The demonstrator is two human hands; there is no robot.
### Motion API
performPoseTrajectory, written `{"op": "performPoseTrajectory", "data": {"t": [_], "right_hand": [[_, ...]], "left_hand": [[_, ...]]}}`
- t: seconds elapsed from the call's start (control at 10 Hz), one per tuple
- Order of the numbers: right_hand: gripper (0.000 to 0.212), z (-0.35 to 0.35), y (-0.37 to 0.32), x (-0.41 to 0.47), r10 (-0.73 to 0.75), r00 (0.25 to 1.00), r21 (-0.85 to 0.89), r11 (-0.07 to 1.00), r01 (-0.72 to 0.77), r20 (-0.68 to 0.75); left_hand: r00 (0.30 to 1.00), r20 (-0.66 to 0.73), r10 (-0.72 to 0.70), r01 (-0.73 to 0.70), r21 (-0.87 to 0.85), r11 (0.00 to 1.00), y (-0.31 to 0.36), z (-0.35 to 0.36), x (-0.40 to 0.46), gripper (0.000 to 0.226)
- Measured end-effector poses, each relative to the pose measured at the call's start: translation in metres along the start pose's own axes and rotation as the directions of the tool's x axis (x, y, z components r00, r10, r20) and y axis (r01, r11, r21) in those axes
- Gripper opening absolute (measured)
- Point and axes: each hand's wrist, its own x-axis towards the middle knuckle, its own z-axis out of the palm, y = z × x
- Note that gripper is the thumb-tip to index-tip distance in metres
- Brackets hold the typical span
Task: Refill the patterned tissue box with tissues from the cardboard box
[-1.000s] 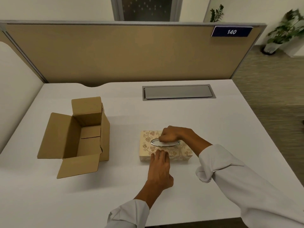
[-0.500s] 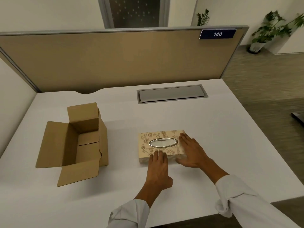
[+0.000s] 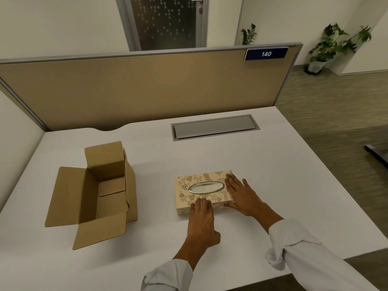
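Note:
The patterned tissue box (image 3: 189,191), beige with a floral print and a silver-rimmed oval slot, lies flat on the white desk (image 3: 273,175) in the middle. My left hand (image 3: 202,220) rests flat against its near edge, fingertips on the top rim. My right hand (image 3: 243,195) lies flat over the box's right end, fingers spread, thumb along the near side. Neither hand grips anything. The cardboard box (image 3: 98,192) stands to the left with its flaps open; no tissues show in the part of its inside that I can see.
A grey cable hatch (image 3: 214,127) is set into the desk behind the tissue box. A tan partition (image 3: 147,87) with a "140" label walls the back. The desk's right and front edges drop to carpeted floor, with potted plants (image 3: 333,45) far right.
My right hand left the oval slot on top of the tissue box and came down flat on the box's right end. The left hand has stayed at the near edge.

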Motion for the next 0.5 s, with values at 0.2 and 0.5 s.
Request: {"op": "performPoseTrajectory", "data": {"t": [0.2,0.5], "right_hand": [[0.098,-0.005,0.0,-0.003,-0.011,1.0,0.008,1.0,0.011,-0.012],[0.093,-0.043,0.0,0.013,-0.08,0.98,0.023,0.996,0.086,-0.18]], "left_hand": [[1.0,0.028,0.009,-0.01,0.01,1.0,0.002,-0.008,-0.003,0.097],[0.989,-0.144,0.02,-0.029,-0.066,0.997,-0.04,-0.046,0.012,0.086]]}}
